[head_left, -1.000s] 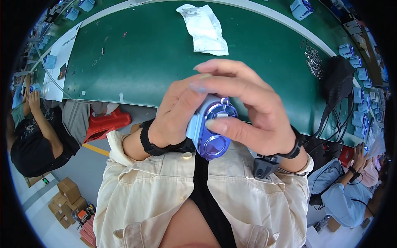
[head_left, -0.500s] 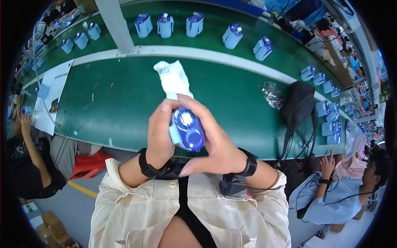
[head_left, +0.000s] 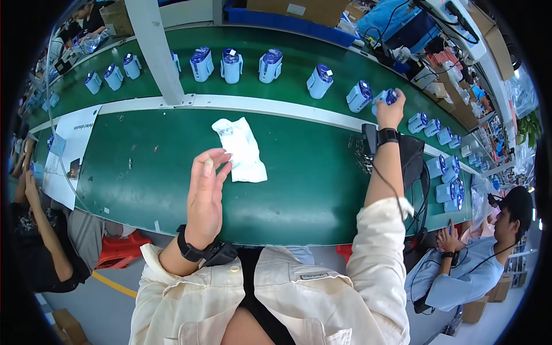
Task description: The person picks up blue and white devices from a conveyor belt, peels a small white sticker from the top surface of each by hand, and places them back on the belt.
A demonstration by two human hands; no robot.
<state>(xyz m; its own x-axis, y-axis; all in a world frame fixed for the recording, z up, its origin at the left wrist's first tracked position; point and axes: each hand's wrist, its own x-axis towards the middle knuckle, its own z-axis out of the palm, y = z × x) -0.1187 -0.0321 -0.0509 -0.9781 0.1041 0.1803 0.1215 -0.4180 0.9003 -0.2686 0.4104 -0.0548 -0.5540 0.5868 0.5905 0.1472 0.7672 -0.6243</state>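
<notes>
My right hand reaches to the far right, fingers closed round a light-blue canister-shaped device with a dark-blue top. That device is on the green strip beyond the white rail, beside a similar device; my fingers and palm hide part of it. Over the near green worktop, my left hand is raised with fingers apart and slightly curled, holding nothing. Just to its right lies a crumpled white cloth or wipe, which the fingertips overlap in view; I cannot tell whether they touch.
The white rail crosses behind the green worktop, and a white post rises from it. Several similar devices line the far strip. A black bag with cables lies at right. Co-workers sit at both sides.
My right hand has carried the device from in front of me to the far strip at right. My left hand has let go of it and moved slightly left. The view has tilted up.
</notes>
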